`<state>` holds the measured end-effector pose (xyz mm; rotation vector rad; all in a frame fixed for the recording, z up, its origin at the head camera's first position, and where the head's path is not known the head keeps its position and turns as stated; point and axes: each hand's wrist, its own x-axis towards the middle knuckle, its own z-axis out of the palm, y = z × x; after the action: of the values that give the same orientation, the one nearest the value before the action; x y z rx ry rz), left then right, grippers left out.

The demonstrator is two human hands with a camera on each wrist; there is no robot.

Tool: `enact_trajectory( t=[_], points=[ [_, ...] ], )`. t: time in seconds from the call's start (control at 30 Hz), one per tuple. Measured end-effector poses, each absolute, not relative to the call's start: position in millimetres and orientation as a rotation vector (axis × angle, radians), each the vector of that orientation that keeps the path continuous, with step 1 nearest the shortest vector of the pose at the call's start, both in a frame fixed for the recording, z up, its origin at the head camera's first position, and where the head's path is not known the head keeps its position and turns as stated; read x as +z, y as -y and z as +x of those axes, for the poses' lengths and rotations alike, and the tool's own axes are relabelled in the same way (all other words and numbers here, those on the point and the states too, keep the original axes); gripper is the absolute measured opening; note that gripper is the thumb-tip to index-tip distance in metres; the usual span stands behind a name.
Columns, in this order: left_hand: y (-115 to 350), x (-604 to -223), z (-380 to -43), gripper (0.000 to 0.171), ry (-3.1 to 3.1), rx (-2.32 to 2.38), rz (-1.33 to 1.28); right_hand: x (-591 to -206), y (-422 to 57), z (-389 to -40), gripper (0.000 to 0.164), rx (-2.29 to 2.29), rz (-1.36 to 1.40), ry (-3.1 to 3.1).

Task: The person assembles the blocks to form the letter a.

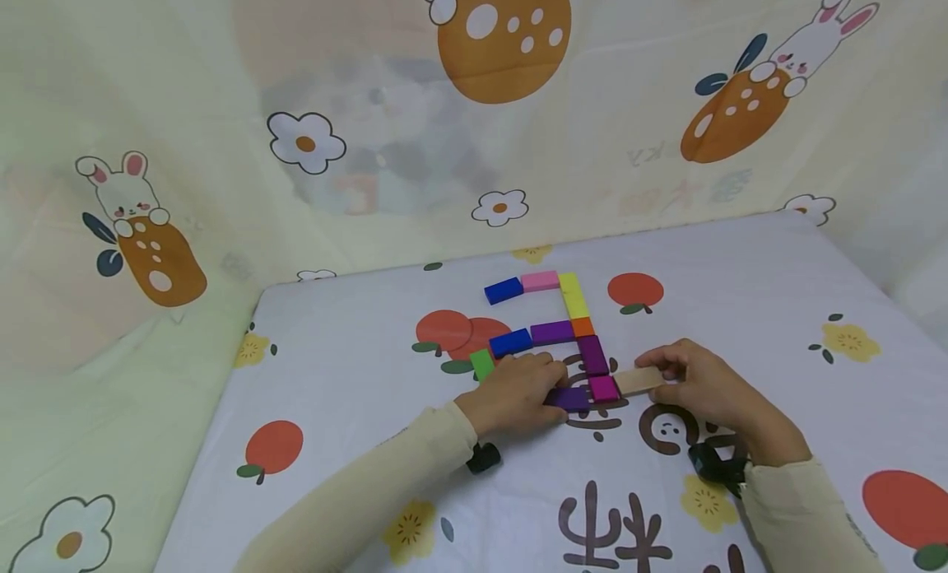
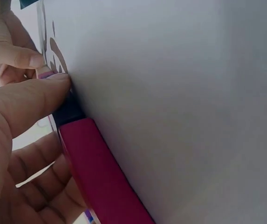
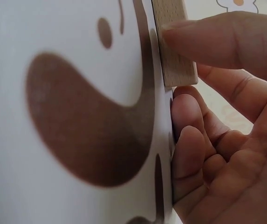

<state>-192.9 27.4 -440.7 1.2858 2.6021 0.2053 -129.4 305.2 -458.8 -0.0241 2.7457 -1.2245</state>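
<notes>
My right hand (image 1: 699,388) pinches a plain wooden block (image 1: 639,381) between thumb and fingers. The wooden block lies against the end of a magenta block (image 1: 603,388). In the right wrist view the thumb presses the side of this wooden block (image 3: 176,51). My left hand (image 1: 514,392) is over the left part of the near row, its thumb and fingers at a dark purple block (image 1: 568,399). The left wrist view shows the thumb pressed to that dark block (image 2: 69,109), with another magenta block (image 2: 107,177) beside it, hidden under the hand in the head view.
Coloured blocks form a winding line: blue (image 1: 504,291), pink (image 1: 540,281), yellow (image 1: 573,296), orange (image 1: 583,327), violet (image 1: 551,333), another blue block (image 1: 511,342), green (image 1: 482,364) and plum (image 1: 592,356). A printed cloth (image 1: 355,367) covers the table, with a curtain (image 1: 400,219) behind.
</notes>
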Motion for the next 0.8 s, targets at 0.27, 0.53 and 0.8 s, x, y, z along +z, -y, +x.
enact_trajectory(
  t=[0.27, 0.53, 0.8],
  points=[
    [-26.9, -443.5, -196.1, 0.038, -2.597, 0.244, 1.293, -458.5, -304.4, -130.1, 0.036, -1.218, -0.018, -2.748],
    [-27.4, -446.6, -195.6, 0.039, -2.627, 0.231, 1.325, -460.3, -306.1, -130.2, 0.035, -1.204, 0.009, -2.736],
    [-25.4, -446.3, -197.8, 0.042, -2.61, 0.271, 1.299, -460.7, -306.2, -131.1, 0.035, -1.189, 0.014, -2.744]
  ],
)
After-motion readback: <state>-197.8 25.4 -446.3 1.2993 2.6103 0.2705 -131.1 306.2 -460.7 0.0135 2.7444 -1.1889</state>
